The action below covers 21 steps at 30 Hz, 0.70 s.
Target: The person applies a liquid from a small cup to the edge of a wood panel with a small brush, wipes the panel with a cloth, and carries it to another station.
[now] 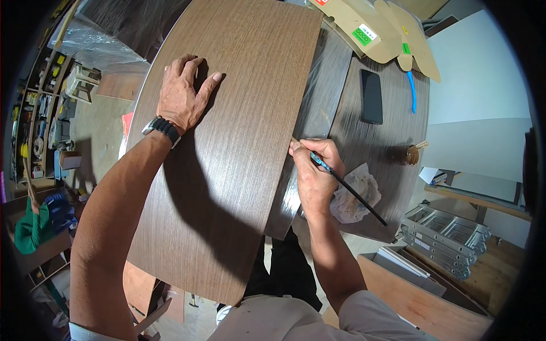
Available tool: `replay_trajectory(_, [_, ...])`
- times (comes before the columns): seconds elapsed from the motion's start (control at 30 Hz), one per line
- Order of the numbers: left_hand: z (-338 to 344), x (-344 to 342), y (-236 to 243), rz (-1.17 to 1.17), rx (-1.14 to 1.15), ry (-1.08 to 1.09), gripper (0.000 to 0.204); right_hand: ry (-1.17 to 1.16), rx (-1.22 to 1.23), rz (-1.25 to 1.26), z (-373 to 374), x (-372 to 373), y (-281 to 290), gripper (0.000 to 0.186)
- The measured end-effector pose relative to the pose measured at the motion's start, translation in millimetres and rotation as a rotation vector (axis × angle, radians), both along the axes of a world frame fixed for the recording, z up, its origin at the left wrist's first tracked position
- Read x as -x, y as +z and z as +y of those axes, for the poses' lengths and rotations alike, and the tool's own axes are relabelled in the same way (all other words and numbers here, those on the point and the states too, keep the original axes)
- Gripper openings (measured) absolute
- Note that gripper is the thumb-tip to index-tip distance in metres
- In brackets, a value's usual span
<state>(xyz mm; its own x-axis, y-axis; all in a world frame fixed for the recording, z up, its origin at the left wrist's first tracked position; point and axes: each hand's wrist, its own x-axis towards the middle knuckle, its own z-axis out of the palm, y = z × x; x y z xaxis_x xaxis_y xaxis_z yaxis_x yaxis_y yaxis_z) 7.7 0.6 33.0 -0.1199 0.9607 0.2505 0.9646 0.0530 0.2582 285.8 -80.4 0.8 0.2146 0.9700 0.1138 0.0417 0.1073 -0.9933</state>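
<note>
A large brown wood-grain panel (244, 108) lies before me. My left hand (183, 94) rests on its upper left part, fingers spread, a dark watch strap round the wrist. At the panel's right edge my right hand (317, 170) pinches a slim paintbrush (358, 196) with a black handle and a blue-patterned section. The brush tip is at the edge, mostly hidden by my fingers. A crumpled white cloth or tissue (355, 196) lies just right of that hand. Farther right stands a small brown jar (410, 154) with thin sticks in it.
A black phone (371, 96) and a blue strip-like tool (412, 94) lie on the film-covered surface (352, 128). Opened cardboard (364, 28) is at the far right. A folded aluminium ladder (443, 233) sits lower right. At far left, a person in a green sleeve (29, 227) is near shelves.
</note>
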Motion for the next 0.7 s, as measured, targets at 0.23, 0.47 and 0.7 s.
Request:
replay_trajectory(0.23, [0, 1, -1, -0.002, -0.002, 0.001, 0.068, 0.004, -0.025, 0.011, -7, 1, 1, 0.01])
replay_trajectory(0.47, [0, 0, -1, 0.003, -0.006, 0.0, 0.068, 0.018, -0.064, -0.028, -14, -1, 0, 0.012])
replay_trajectory(0.7, [0, 0, -1, 0.016, -0.001, 0.01, 0.068, 0.019, -0.06, -0.019, -23, -1, 1, 0.013])
